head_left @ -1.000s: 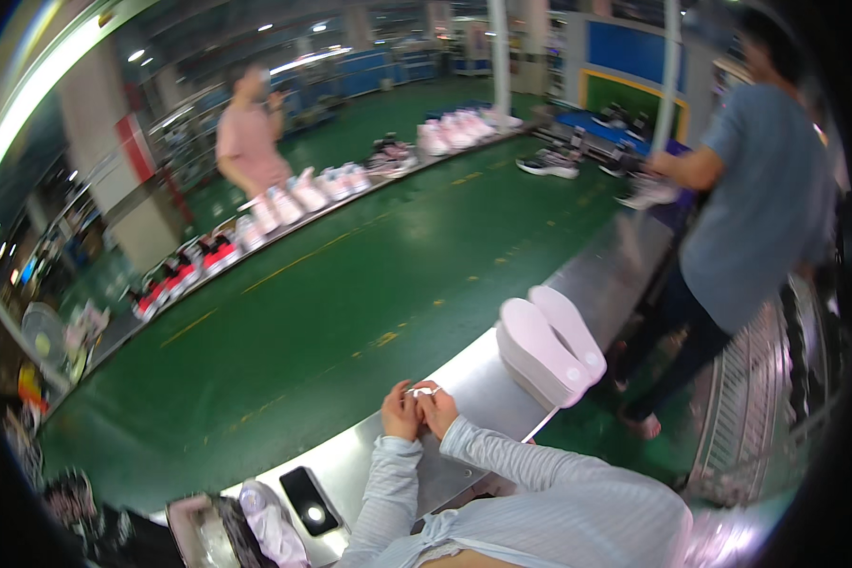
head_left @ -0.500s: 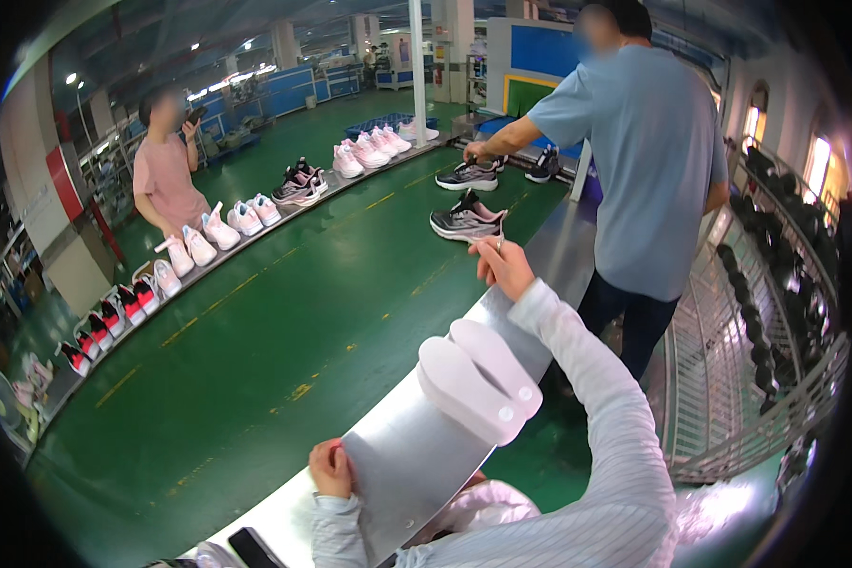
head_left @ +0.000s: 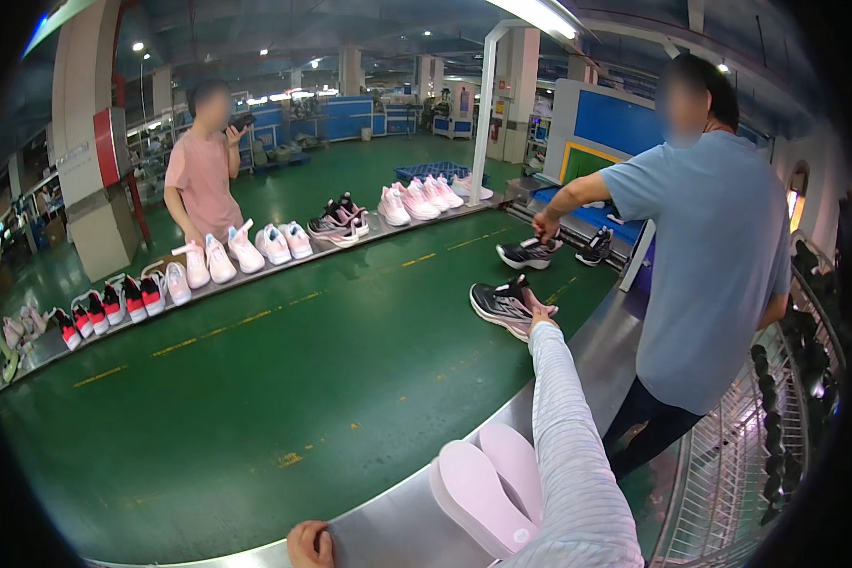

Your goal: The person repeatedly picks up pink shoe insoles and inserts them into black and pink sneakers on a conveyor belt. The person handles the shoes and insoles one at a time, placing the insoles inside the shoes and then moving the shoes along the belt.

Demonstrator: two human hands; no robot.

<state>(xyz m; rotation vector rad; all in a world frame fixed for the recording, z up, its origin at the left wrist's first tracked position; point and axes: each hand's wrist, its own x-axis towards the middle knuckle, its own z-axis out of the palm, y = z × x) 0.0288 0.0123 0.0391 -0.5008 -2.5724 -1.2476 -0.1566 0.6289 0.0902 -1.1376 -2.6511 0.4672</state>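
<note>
"Where's the nearer dark shoe (head_left: 502,307)?"
"Over the green belt (head_left: 350,379), right hand (head_left: 542,316) at its heel; can't tell how far that grip closes."
"Left hand (head_left: 310,545)?"
"Curled by the bench (head_left: 388,532); contents unclear."

Black-and-pink shoe (head_left: 502,308), pale pink insoles (head_left: 478,481), striped light-grey sleeve (head_left: 577,426), yellow-marked green belt (head_left: 256,398)

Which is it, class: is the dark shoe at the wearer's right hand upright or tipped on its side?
Upright: the dark shoe shows its pale sole underneath and its opening on top, beside the right hand.
</note>
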